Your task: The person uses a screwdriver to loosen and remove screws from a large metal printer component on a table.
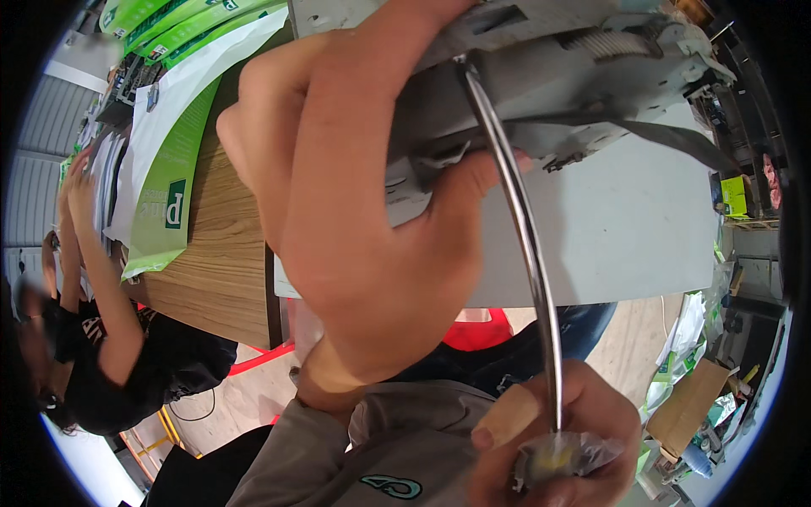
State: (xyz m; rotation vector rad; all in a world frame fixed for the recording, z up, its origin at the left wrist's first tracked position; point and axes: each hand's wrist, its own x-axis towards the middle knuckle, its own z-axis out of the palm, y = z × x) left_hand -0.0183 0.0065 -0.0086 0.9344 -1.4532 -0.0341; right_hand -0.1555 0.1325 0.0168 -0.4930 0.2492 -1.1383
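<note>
My left hand (363, 211) is close to the camera, its fingers wrapped round the edge of a grey, worn machine part (541, 93) with its thumb on the near side. The part lies over a light grey tabletop (625, 228); a ribbed coil and a dark strap-like strip show on it. Low in the view, my right hand (583, 422) closes round the handle end of a screwdriver (528, 245). Clear plastic film covers that handle, with something yellow showing through. The long metal shaft runs up past my left thumb, and its tip meets the grey part.
A wood-grain table (228, 245) adjoins on the left, with a green-and-white printed sheet (169, 203) and green packs (186, 25). A person in black (118, 346) sits there, hands at a paper stack. A red stool (481, 329) stands below; a cardboard box (688, 406) sits right.
</note>
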